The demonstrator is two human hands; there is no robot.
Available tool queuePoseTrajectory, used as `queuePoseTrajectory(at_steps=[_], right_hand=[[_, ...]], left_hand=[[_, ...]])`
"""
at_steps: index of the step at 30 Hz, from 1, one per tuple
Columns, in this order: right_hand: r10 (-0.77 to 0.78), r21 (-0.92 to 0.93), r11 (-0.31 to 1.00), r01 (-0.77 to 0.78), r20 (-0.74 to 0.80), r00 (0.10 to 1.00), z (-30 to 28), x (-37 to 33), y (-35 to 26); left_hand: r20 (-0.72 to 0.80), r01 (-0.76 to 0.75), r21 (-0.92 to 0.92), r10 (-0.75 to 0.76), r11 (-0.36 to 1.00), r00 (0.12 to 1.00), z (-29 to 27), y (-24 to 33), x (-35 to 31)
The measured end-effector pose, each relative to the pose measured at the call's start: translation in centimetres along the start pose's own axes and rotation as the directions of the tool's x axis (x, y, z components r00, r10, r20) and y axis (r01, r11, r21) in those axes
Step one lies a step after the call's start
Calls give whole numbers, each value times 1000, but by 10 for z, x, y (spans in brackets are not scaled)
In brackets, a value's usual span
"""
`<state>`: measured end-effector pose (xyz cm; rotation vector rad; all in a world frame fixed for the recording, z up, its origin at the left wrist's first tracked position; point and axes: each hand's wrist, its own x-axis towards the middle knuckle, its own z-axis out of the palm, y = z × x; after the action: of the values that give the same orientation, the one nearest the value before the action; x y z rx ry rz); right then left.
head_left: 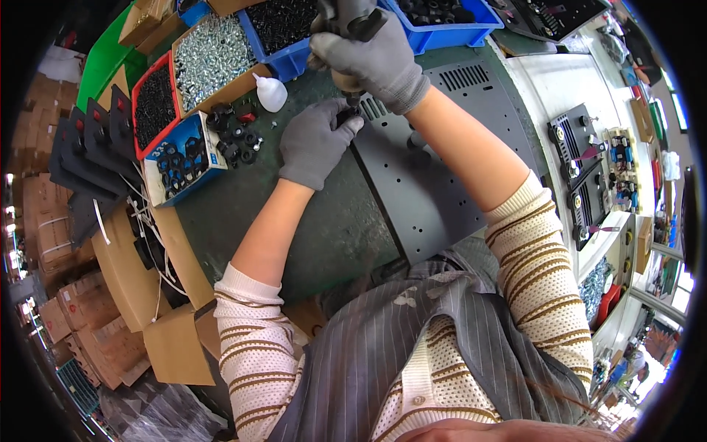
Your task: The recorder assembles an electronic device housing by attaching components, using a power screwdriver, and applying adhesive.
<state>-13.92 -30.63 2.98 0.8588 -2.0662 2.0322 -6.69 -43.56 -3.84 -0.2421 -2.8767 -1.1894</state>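
Note:
A dark grey metal panel (420,184) with slots and small holes lies on the green bench top. My right hand (379,65), in a grey glove, is wrapped round a dark power screwdriver (347,13), whose tip points down at the panel's far left corner. At that corner, my gloved left hand (315,146) pinches a small black part (346,116) beneath the tip; the fingers hide most of it. Black knobs (418,141) stand on the panel, partly behind my right forearm. A white squeeze bottle (271,93) stands beyond my left hand.
Bins of fasteners line the far side: a red bin (175,81) of black screws, a cardboard box (258,70) of silver screws, blue bins (490,18). A white-and-blue box (219,163) holds black rings, near loose black parts (239,151). Finished-looking black assemblies (582,177) sit at right.

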Motion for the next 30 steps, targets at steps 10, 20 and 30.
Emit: queuePoseTrajectory(at_steps=[10, 20, 30], right_hand=[[106, 224, 966, -131, 118, 987, 5, -8, 19], [124, 295, 951, -95, -82, 989, -33, -39, -78], [214, 745, 655, 127, -343, 914, -76, -116, -88]], left_hand=[[-23, -32, 39, 32, 999, 999, 4, -5, -1], [24, 45, -328, -39, 944, 999, 5, -11, 7], [553, 537, -831, -122, -144, 824, -8, 38, -37]])
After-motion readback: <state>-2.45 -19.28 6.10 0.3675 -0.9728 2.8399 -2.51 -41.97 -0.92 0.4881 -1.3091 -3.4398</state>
